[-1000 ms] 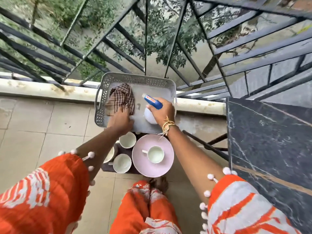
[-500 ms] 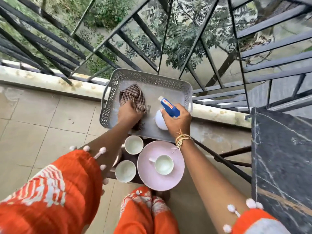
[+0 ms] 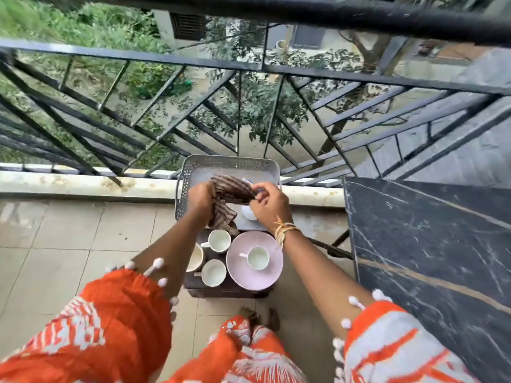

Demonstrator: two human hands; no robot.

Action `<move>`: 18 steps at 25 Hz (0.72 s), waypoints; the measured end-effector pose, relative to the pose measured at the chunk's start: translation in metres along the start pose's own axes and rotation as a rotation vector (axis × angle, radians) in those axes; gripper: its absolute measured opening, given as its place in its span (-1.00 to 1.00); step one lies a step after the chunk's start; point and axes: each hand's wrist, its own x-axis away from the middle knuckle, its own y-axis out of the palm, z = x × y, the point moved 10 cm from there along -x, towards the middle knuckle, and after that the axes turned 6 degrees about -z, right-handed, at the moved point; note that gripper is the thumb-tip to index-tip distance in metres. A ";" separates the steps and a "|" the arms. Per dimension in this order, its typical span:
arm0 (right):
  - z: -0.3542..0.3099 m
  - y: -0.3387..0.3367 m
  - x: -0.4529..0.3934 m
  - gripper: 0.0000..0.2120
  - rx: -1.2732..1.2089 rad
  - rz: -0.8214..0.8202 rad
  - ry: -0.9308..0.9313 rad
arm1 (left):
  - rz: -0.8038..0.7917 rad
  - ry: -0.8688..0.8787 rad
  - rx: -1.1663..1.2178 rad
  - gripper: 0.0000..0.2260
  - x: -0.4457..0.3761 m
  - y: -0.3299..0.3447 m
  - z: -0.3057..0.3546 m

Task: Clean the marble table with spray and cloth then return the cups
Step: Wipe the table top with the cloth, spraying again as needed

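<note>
A brown checked cloth point(image 3: 229, 190) is stretched above the grey perforated tray point(image 3: 221, 163). My left hand point(image 3: 201, 200) grips its left end, and my right hand point(image 3: 269, 204) pinches its right end. The white spray bottle point(image 3: 247, 214) with a blue top stays in the tray, mostly hidden under my right hand and the cloth. Below the tray, two white cups point(image 3: 219, 240) point(image 3: 213, 272) stand on a small dark stool point(image 3: 221, 291). A third cup point(image 3: 258, 258) sits on a pink plate point(image 3: 240, 275). The black marble table point(image 3: 428, 258) is at the right.
A cream dish point(image 3: 195, 258) peeks out beside my left forearm. A black metal railing point(image 3: 249, 111) on a low concrete curb runs behind the tray. Beige floor tiles point(image 3: 69, 239) spread to the left. My feet and orange clothing fill the bottom.
My right hand has let go of the spray bottle and taken the cloth's right end. My left hand has lifted the cloth off the tray. The view has tilted up.
</note>
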 end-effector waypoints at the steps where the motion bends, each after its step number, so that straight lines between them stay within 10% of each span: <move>1: -0.007 0.005 0.007 -0.58 0.014 -0.088 0.019 | -0.127 -0.064 0.023 -0.63 0.014 0.013 -0.002; 4: -0.014 0.003 0.030 -0.45 0.070 -0.200 0.048 | -0.473 -0.152 -0.033 -0.59 0.075 0.066 0.002; 9: 0.030 -0.063 0.062 -0.75 0.075 -0.198 0.135 | -0.596 -0.200 -0.126 -0.59 0.113 0.127 -0.020; 13: 0.098 -0.145 0.105 -0.88 -0.183 0.008 0.235 | -0.712 -0.220 -0.273 -0.85 0.163 0.214 -0.045; 18: 0.173 -0.252 0.158 -0.81 -0.322 0.280 0.340 | -0.975 -0.175 -0.474 -0.70 0.217 0.333 -0.066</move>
